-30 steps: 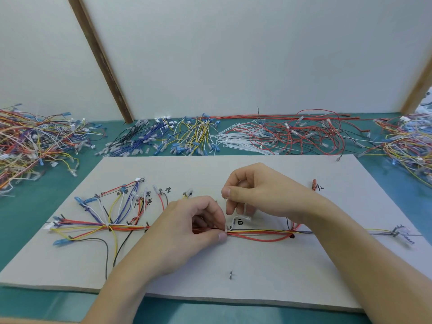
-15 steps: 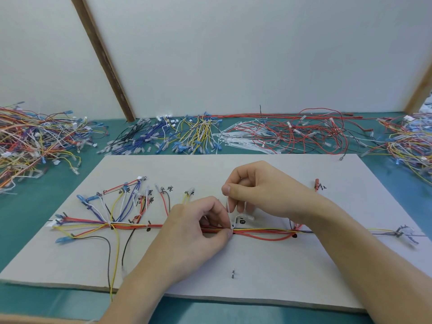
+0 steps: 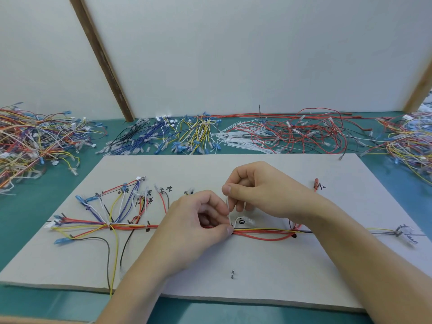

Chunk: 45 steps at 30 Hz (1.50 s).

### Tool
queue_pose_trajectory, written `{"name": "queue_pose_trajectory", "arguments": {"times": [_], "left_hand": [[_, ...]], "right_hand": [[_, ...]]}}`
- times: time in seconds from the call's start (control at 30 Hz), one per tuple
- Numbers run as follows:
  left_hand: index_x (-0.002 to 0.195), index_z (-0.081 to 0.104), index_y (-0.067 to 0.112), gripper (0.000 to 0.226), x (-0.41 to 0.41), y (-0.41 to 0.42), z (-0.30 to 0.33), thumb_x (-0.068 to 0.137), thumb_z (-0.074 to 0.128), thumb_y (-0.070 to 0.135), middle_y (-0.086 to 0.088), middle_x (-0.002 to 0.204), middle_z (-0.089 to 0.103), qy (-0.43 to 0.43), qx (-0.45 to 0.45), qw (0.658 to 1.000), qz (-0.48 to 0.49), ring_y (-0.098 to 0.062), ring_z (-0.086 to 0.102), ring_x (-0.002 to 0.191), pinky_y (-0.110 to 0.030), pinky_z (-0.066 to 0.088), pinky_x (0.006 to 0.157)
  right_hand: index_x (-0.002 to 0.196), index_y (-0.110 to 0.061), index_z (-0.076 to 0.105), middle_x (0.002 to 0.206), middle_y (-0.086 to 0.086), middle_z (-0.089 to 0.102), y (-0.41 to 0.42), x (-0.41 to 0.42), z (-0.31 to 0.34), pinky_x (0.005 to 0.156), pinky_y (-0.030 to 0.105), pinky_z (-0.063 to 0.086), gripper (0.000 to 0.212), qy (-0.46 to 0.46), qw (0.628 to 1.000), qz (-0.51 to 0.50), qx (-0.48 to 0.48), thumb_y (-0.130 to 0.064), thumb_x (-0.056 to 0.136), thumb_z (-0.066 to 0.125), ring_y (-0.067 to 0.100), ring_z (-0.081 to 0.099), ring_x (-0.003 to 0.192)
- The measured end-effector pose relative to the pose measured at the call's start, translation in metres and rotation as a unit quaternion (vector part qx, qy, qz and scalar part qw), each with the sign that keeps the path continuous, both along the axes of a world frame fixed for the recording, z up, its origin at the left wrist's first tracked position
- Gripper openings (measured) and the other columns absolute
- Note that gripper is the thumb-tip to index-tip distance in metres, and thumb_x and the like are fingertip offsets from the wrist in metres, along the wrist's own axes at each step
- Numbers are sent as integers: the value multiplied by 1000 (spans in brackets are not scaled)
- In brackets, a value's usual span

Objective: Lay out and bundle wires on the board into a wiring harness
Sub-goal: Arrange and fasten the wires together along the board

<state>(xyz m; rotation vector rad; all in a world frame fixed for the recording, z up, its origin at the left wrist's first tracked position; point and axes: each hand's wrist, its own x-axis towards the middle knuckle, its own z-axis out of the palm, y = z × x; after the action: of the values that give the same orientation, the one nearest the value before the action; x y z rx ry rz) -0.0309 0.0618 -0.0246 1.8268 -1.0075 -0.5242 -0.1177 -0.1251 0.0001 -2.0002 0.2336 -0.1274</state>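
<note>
Head view: both hands (image 3: 198,220) on cable tie (image 3: 230,215)

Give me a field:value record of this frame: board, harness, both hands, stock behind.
board: grey board on a teal table
harness: wire bundle runs left-right across the board, branches fanned out at left
left hand: left hand, thumb and finger pinch the bundle at mid-board
right hand: right hand, grip on a white cable tie just above the bundle
tie state: looped at the bundle; whether it is locked cannot be told
stock: loose wire piles and white ties behind the board
</note>
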Motion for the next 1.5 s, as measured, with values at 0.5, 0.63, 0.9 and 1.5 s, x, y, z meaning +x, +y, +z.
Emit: {"name": "queue_pose_trajectory", "arguments": {"times": [0.5, 0.63, 0.9, 1.5], "left_hand": [[67, 54, 24, 27, 12, -10, 13, 69, 81, 25, -1, 74, 74, -57, 96, 993, -33, -12, 55, 58, -32, 47, 63], [61, 48, 20, 32, 11, -12, 17, 67, 79, 24, 0, 73, 76, -50, 118, 991, -34, -27, 69, 75, -38, 53, 70], [61, 39, 17, 40, 11, -14, 20, 66, 78, 20, -3, 70, 73, -50, 136, 989, -30, -32, 67, 75, -32, 43, 66], [63, 44, 18, 34, 9, -9, 11, 72, 77, 23, -13, 75, 70, -68, 95, 993, -28, -31, 68, 75, -37, 48, 63]], "right_hand": [[81, -14, 62, 62, 0, 67, 12, 7, -8, 53, 30, 55, 22, -51, 997, -54, 38, -5, 101, 58, 14, 65, 56], [79, -13, 61, 57, -2, 65, 15, 8, -8, 51, 29, 56, 25, -52, 995, -63, 64, -3, 101, 56, 16, 64, 54], [79, -7, 59, 60, 8, 64, 19, 8, -4, 46, 26, 54, 26, -42, 989, -92, 105, 2, 101, 51, 18, 60, 50], [79, -4, 57, 63, 12, 64, 24, 9, 5, 46, 27, 49, 26, 10, 982, -121, 145, 5, 101, 46, 18, 56, 50]]}}
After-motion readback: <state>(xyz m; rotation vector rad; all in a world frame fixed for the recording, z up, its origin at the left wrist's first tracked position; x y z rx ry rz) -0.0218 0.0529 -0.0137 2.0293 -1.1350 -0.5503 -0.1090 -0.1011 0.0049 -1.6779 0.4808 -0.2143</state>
